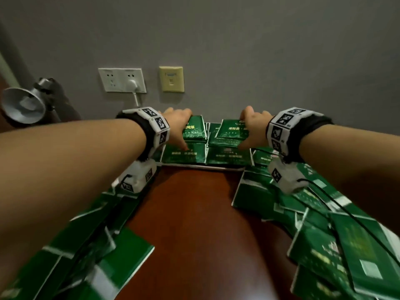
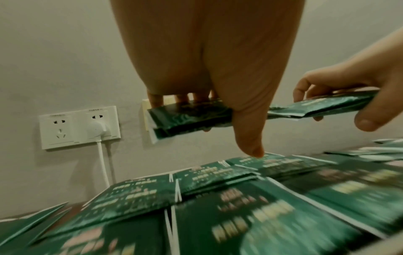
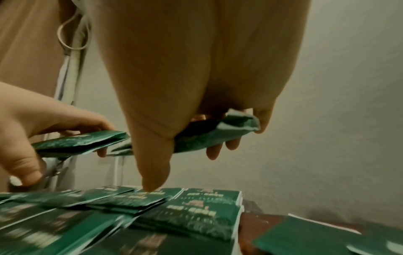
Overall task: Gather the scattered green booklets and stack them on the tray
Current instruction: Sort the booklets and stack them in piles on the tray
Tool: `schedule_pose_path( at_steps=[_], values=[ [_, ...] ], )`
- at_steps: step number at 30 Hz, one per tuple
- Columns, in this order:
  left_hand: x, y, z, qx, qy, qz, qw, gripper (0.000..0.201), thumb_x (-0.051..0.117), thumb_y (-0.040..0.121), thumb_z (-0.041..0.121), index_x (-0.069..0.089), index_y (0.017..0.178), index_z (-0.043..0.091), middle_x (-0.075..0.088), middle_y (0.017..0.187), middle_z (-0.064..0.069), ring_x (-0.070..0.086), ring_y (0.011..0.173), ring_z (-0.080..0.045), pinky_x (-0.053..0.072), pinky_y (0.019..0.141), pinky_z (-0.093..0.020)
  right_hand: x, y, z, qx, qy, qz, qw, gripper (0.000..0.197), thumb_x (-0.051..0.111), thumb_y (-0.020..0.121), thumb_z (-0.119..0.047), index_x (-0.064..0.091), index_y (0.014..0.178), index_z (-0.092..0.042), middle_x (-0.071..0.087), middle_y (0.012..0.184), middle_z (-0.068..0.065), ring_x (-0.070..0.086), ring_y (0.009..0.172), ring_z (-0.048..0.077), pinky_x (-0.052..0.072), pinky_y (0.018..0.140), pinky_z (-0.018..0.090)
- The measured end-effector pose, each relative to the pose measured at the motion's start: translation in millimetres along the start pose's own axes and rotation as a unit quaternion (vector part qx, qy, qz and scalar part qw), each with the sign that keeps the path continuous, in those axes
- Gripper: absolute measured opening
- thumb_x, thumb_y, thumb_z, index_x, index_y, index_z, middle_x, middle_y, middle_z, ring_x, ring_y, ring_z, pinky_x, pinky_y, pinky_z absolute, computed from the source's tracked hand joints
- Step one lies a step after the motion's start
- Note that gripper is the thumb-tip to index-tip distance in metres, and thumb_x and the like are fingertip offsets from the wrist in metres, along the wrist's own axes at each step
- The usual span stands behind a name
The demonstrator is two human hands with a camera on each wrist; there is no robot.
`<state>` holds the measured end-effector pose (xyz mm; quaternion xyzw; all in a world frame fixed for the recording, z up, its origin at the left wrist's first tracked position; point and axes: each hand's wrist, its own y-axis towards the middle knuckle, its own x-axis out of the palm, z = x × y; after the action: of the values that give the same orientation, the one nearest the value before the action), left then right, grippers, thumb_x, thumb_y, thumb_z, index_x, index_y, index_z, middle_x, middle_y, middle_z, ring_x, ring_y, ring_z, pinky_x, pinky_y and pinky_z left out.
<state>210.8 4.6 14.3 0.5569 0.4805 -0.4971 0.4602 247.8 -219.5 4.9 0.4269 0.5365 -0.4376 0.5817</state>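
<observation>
Booklets lie scattered (image 1: 91,230) at near left, within easy reach. Further in, the left hand (image 1: 178,124) pinches a small bundle (image 1: 193,129), fingers above, thumb below, holding it level over the tray (image 1: 213,168), probably to drop it squarely. Stacks (image 1: 203,153) already fill the tray by the far wall. The right hand (image 1: 253,126) grips another bundle (image 1: 231,132) likewise. More booklets (image 1: 324,224) wait at near right.

Table surface and load

Brown table (image 1: 201,224): tray (image 1: 216,168) at far edge; loose booklets (image 1: 324,245) on both sides.
</observation>
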Motion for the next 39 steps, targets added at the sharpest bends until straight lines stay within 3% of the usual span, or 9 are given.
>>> schedule_pose_path(
  at_steps=[3,10,14,18,25,30,34,37,39],
  values=[
    [-3,53,-18,-0.008,-0.011,-0.008,1.0,0.086,0.085,0.068,0.04,0.039,0.135,0.012,0.052,0.135,-0.011,0.045,0.122,-0.032,0.04,0.093,-0.04,-1,48,1,0.011,0.021,-0.023,0.999,0.086,0.082,0.069,-0.048,0.032,0.126,-0.008,0.059,0.115,0.014,0.053,0.107,0.035,0.049,0.087,0.045],
    [17,150,-25,0.017,-0.043,-0.056,0.997,0.088,0.087,0.067,0.03,0.039,0.138,0.012,0.053,0.135,-0.01,0.052,0.121,-0.03,0.043,0.101,-0.039,14,133,1,-0.014,-0.003,-0.039,0.999,0.092,0.082,0.068,-0.048,0.032,0.132,-0.006,0.056,0.127,0.015,0.054,0.111,0.034,0.046,0.095,0.043],
    [43,177,-25,0.025,-0.059,-0.096,0.993,0.093,0.085,0.07,0.03,0.032,0.146,0.017,0.049,0.141,-0.007,0.049,0.126,-0.028,0.041,0.104,-0.038,30,156,-1,-0.038,0.005,-0.079,0.996,0.098,0.081,0.067,-0.053,0.027,0.139,-0.013,0.053,0.133,0.011,0.055,0.113,0.032,0.046,0.097,0.046],
    [47,179,-34,0.023,-0.057,-0.107,0.992,0.088,0.081,0.076,0.032,0.031,0.148,0.023,0.044,0.146,-0.006,0.047,0.128,-0.03,0.04,0.105,-0.041,36,160,-1,-0.046,0.024,-0.093,0.994,0.085,0.076,0.076,-0.047,0.032,0.141,-0.014,0.05,0.137,0.01,0.053,0.119,0.031,0.043,0.101,0.046],
    [17,140,-40,0.004,0.043,-0.05,0.998,0.079,0.077,0.08,0.036,0.036,0.146,0.026,0.051,0.139,-0.007,0.051,0.12,-0.031,0.044,0.101,-0.043,16,116,-9,-0.066,0.002,-0.08,0.995,0.074,0.069,0.084,-0.045,0.035,0.143,-0.016,0.054,0.136,0.007,0.055,0.118,0.027,0.044,0.098,0.036],
    [-5,75,-21,0.027,0.093,-0.056,0.994,0.055,0.069,0.086,0.035,0.048,0.136,0.024,0.054,0.133,-0.008,0.048,0.12,-0.031,0.039,0.098,-0.036,3,45,-22,-0.089,-0.041,-0.126,0.987,0.075,0.067,0.086,-0.045,0.034,0.146,-0.016,0.05,0.14,0.006,0.056,0.117,0.025,0.044,0.084,0.031],
    [-7,4,17,0.07,0.083,-0.089,0.99,0.042,0.064,0.09,0.029,0.055,0.131,0.021,0.056,0.132,-0.005,0.054,0.117,-0.026,0.044,0.095,-0.034,2,-20,-23,-0.087,-0.101,-0.17,0.976,0.064,0.071,0.081,-0.047,0.055,0.131,-0.01,0.063,0.124,0.01,0.06,0.111,0.027,0.049,0.087,0.033],
    [-2,-52,49,0.103,0.063,-0.108,0.987,0.041,0.061,0.091,0.024,0.054,0.131,0.018,0.056,0.132,-0.004,0.055,0.117,-0.023,0.045,0.093,-0.031,8,-66,-17,-0.066,-0.139,-0.205,0.967,0.077,0.072,0.067,-0.065,0.062,0.122,-0.013,0.068,0.11,0.006,0.065,0.101,0.027,0.053,0.085,0.031],
    [3,-88,69,0.119,0.051,-0.125,0.984,0.043,0.062,0.09,0.025,0.053,0.132,0.017,0.057,0.13,-0.003,0.056,0.115,-0.023,0.047,0.091,-0.03,17,-96,-16,-0.056,-0.165,-0.221,0.96,0.077,0.071,0.059,-0.072,0.065,0.111,-0.015,0.069,0.097,0.003,0.067,0.091,0.027,0.055,0.085,0.039]
  ],
)
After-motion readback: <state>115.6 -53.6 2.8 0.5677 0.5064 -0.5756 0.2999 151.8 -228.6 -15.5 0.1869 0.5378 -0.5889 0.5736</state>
